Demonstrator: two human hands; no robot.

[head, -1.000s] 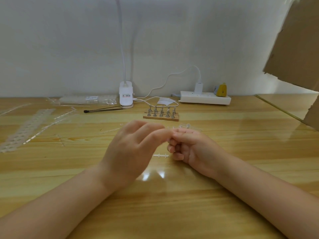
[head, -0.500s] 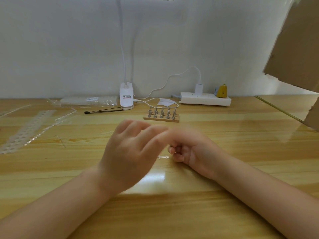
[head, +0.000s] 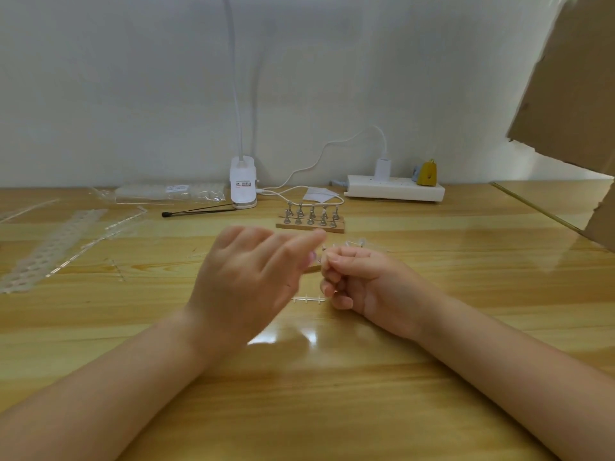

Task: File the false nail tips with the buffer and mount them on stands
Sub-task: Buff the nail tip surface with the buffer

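Pale wall and glossy wooden table [head: 432, 377] frame what I am steering: my right hand [head: 357, 281] is curled, seemingly pinching something small I cannot make out, while my left hand [head: 248, 277], blurred, has fingers loosely extended toward it. Just behind both hands stands the wooden rack of stands [head: 311, 217], with clear nail tips [head: 357, 242] between it and the right hand. Any tip here is tiny and clear, so a slack pinch could lose it against the sheen.
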